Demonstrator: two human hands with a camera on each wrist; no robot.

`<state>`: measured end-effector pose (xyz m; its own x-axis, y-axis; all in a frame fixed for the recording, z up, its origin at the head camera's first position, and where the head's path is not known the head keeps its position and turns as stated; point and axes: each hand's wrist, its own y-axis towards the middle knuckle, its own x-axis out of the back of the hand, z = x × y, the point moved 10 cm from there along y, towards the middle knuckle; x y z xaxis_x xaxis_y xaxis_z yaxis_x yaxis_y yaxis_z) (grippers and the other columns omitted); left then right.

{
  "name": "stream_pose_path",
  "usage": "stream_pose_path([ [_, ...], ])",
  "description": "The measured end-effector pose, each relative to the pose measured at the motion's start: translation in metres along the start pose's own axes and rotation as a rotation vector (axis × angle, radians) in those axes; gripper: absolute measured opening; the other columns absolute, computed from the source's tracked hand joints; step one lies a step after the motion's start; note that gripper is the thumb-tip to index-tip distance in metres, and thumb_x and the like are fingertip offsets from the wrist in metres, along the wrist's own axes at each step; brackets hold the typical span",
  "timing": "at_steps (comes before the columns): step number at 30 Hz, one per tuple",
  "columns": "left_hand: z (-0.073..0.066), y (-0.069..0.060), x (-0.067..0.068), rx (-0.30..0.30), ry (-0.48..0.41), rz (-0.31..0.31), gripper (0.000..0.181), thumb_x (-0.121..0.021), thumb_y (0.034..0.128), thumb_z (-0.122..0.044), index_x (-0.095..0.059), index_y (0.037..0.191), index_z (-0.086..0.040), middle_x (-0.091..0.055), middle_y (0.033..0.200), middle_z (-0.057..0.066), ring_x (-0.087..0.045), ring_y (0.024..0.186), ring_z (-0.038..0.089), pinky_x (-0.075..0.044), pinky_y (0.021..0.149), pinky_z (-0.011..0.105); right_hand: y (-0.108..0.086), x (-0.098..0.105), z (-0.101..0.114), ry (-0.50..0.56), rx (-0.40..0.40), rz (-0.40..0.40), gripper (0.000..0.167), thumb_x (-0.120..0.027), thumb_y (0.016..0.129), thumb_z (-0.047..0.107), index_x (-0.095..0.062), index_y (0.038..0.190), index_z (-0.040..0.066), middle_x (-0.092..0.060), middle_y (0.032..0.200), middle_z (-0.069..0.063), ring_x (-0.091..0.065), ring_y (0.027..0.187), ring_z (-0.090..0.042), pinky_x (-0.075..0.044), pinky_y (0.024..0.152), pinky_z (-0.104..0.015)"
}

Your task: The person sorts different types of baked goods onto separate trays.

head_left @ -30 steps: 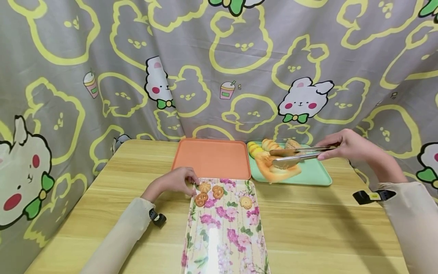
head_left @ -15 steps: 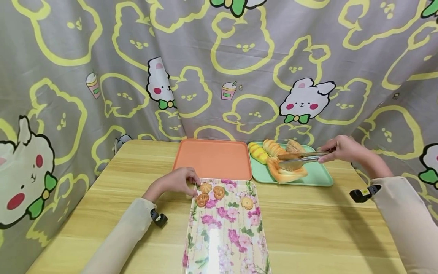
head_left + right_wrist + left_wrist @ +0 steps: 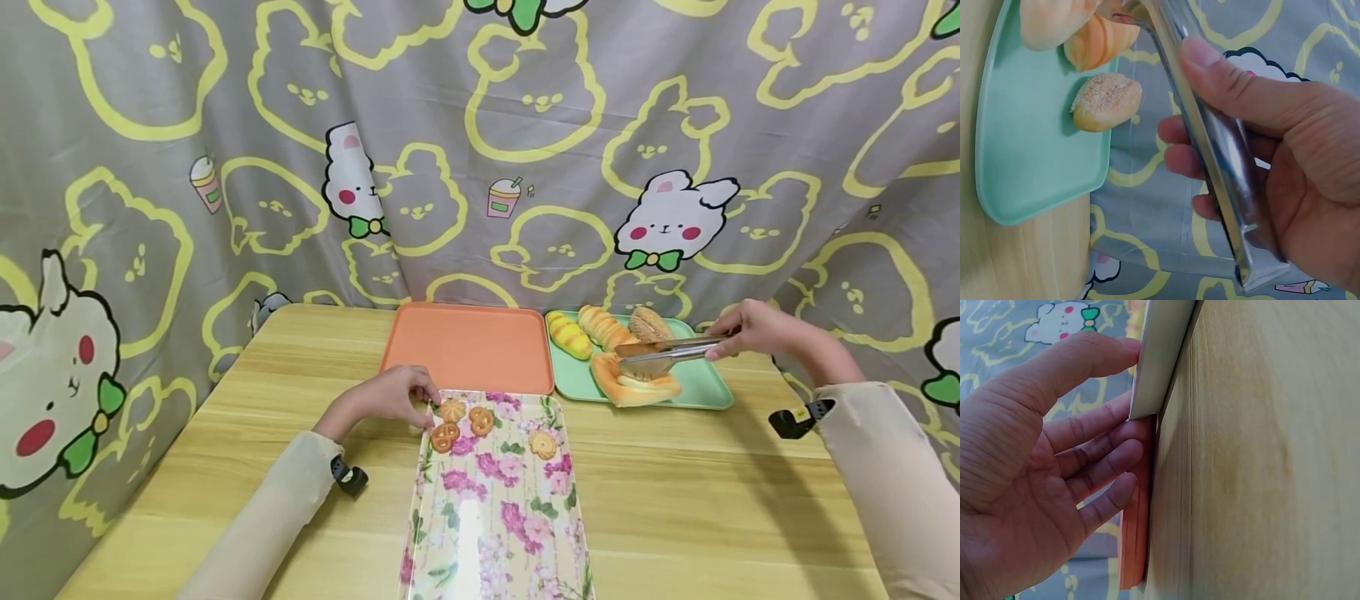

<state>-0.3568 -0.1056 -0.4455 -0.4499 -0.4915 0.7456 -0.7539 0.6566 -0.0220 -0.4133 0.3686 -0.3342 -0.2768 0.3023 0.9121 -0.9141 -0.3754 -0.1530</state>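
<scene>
My right hand (image 3: 772, 329) grips metal tongs (image 3: 1229, 156) by the handle, thumb on one side and fingers on the other. The tongs' tips are at a folded golden pastry (image 3: 637, 390) at the front of the green tray (image 3: 705, 387); whether they still pinch it, I cannot tell. Behind it lie a yellow striped bread (image 3: 570, 335), a ridged roll (image 3: 603, 327) and a seeded bun (image 3: 1107, 103). My left hand (image 3: 390, 396) holds the far left corner of the floral tray (image 3: 480, 508) between thumb and index finger, its other fingers loosely bent (image 3: 1110, 500).
Several small cookies sit on the floral tray, among them a pretzel (image 3: 445, 437) and a round cookie (image 3: 542, 444). An orange tray (image 3: 468, 346) lies behind it, left of the green one. A patterned curtain (image 3: 450, 150) hangs along the wooden table's (image 3: 705, 500) back edge.
The pastry and tongs have moved right and settled lower onto the green tray, uncovering more of the breads behind. My left hand stays at the floral tray's corner.
</scene>
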Motion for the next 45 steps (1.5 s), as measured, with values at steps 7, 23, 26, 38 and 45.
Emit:
stream_pose_path([
  [7, 0.000, 0.001, -0.001, 0.002, -0.004, 0.000, 0.026, -0.085, 0.0803, -0.021, -0.076, 0.102, -0.009, -0.063, 0.098, 0.005, -0.055, 0.087, 0.019, -0.048, 0.078, 0.026, 0.004, -0.003, 0.001, -0.047, 0.012, -0.002, 0.035, -0.080, 0.087, 0.023, -0.077, 0.109, -0.004, -0.073, 0.084, -0.006, -0.054, 0.064, -0.007, -0.045, 0.060, -0.026],
  [23, -0.001, 0.002, 0.001, -0.008, 0.008, -0.007, 0.027, -0.085, 0.0802, -0.022, -0.077, 0.103, -0.010, -0.063, 0.097, 0.004, -0.055, 0.087, 0.020, -0.048, 0.077, 0.026, 0.010, 0.007, 0.005, -0.184, 0.027, -0.032, 0.050, -0.081, 0.086, 0.024, -0.070, 0.119, -0.011, -0.072, 0.110, -0.030, -0.071, 0.097, -0.041, -0.057, 0.080, -0.053],
  [26, 0.000, 0.002, 0.001, -0.009, 0.010, -0.009, 0.027, -0.085, 0.0802, -0.021, -0.077, 0.103, -0.010, -0.063, 0.097, 0.003, -0.055, 0.087, 0.020, -0.048, 0.078, 0.026, 0.009, 0.006, 0.002, -0.184, 0.026, -0.024, 0.052, -0.081, 0.086, 0.024, -0.068, 0.121, -0.012, -0.073, 0.109, -0.028, -0.071, 0.092, -0.034, -0.057, 0.077, -0.048],
  [38, 0.001, 0.001, 0.001, 0.002, -0.009, -0.010, 0.026, -0.085, 0.0795, -0.021, -0.077, 0.101, -0.010, -0.063, 0.097, 0.004, -0.054, 0.086, 0.018, -0.048, 0.077, 0.026, 0.000, 0.016, 0.009, -0.147, 0.009, -0.047, 0.061, -0.082, 0.086, 0.030, -0.065, 0.127, -0.012, -0.074, 0.111, -0.024, -0.070, 0.095, -0.028, -0.057, 0.080, -0.048],
  [45, 0.000, -0.001, 0.000, 0.013, -0.011, -0.004, 0.025, -0.085, 0.0791, -0.021, -0.076, 0.100, -0.010, -0.063, 0.097, 0.006, -0.054, 0.086, 0.019, -0.047, 0.076, 0.026, -0.003, 0.019, 0.038, -0.088, 0.033, -0.132, 0.065, -0.079, 0.089, 0.032, -0.060, 0.134, -0.010, -0.067, 0.125, -0.032, -0.069, 0.103, -0.037, -0.057, 0.081, -0.048],
])
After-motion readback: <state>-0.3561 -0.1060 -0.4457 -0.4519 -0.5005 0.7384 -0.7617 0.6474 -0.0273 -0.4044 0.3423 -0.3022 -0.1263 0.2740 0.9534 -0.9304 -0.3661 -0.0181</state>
